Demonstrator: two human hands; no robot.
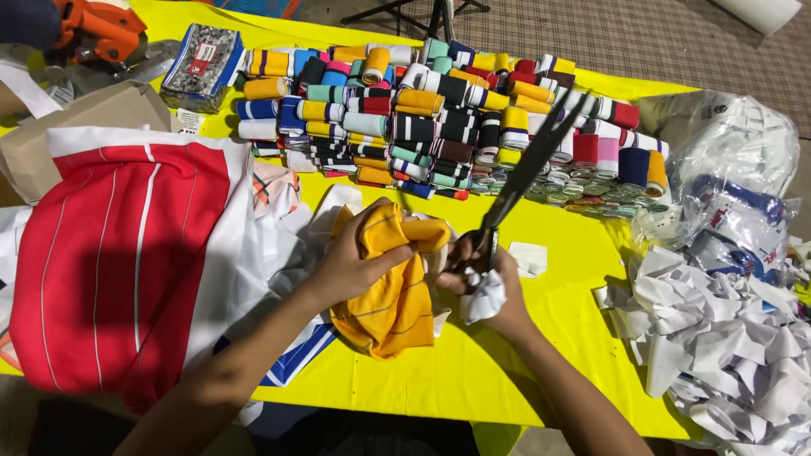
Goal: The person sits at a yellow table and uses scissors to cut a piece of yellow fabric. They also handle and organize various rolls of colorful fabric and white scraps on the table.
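While the head view looks straight down, the lines read so:

Left hand: the left hand (pixel 351 263) is closed around a bunched orange garment (pixel 390 283), fingers curled over its top fold, pressing it to the yellow tablecloth (pixel 473 371).

Right hand: the right hand (pixel 488 283) has its fingers through the handles of black scissors (pixel 522 173), blades parted and pointing up and away; a scrap of white fabric (pixel 483 297) is bunched in the same palm.

Garment position: mid-table, just beside the scissor handles; whether the blades touch it, I cannot tell.

Done, by my reading: a big heap of white offcuts (pixel 718 338) at the right edge and one small white piece (pixel 530 257) just beyond the right hand suggest plenty of trimming is finished.

Left, by my reading: the orange piece looks mid-trim, and a red-and-white striped garment (pixel 118 262) lies spread on the left, seemingly untouched.

Background: rows of rolled striped ribbing (pixel 439 118) fill the far side, clear plastic bags (pixel 726 177) sit at right, and an orange tool (pixel 97 29) rests top left.
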